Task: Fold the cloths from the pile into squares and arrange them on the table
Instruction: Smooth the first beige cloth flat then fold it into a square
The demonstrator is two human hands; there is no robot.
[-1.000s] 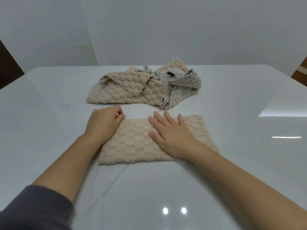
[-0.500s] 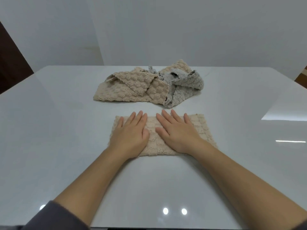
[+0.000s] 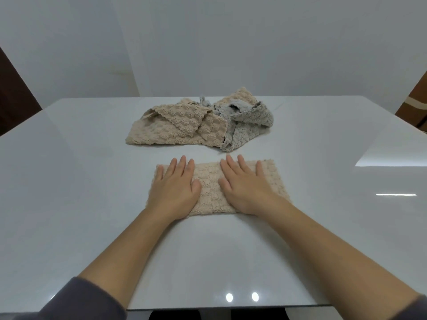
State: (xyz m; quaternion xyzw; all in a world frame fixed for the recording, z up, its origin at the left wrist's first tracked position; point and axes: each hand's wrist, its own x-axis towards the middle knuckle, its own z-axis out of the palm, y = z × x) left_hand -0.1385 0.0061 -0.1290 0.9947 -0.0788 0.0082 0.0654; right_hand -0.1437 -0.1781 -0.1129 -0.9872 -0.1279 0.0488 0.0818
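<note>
A beige textured cloth (image 3: 209,188) lies folded into a flat rectangle on the white table (image 3: 80,181) in front of me. My left hand (image 3: 173,189) rests flat on its left part, fingers spread, holding nothing. My right hand (image 3: 245,187) lies flat on the right half, palm down, fingers apart. Behind the cloth sits the pile: a crumpled beige cloth (image 3: 178,128) on the left and a grey cloth (image 3: 249,121) tangled with it on the right. Another beige piece peeks out at the pile's top.
White walls stand behind the table. A dark brown panel (image 3: 13,102) is at the far left and a brown piece of furniture (image 3: 416,100) at the far right. The table's near edge (image 3: 208,307) runs below my forearms.
My left hand moved from the cloth's left edge onto its top and flattened beside the right hand. The cloth now looks shorter and more compact; both palms press it.
</note>
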